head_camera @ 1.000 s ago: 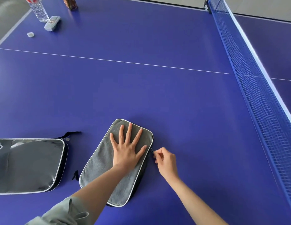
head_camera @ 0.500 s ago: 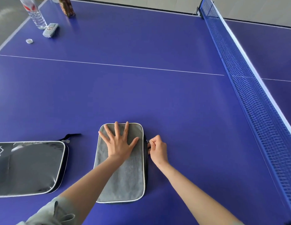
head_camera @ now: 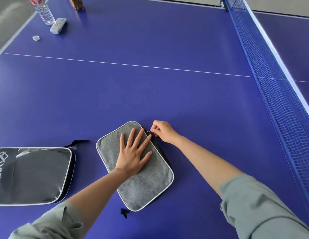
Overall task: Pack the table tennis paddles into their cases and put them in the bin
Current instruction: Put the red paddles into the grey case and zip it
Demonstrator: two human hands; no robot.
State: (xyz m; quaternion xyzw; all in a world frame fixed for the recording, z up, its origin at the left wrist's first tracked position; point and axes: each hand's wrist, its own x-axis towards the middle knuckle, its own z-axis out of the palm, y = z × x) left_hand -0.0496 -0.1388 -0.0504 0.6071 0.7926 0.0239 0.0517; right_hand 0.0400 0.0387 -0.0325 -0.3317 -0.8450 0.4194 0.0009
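I have my left hand (head_camera: 133,156) spread flat on the grey case (head_camera: 148,183), fingers apart, pressing it to the blue worktop (head_camera: 150,94) so it cannot slide or twist. My right hand (head_camera: 161,131) is pinched shut on the zipper pull (head_camera: 150,132) at the case's far right corner — the anchor gives the pull something to work against. The black case (head_camera: 31,175) lies near on my left, apart from the grey one, its zipper looking closed. I judge the paddles are inside; no bin shows.
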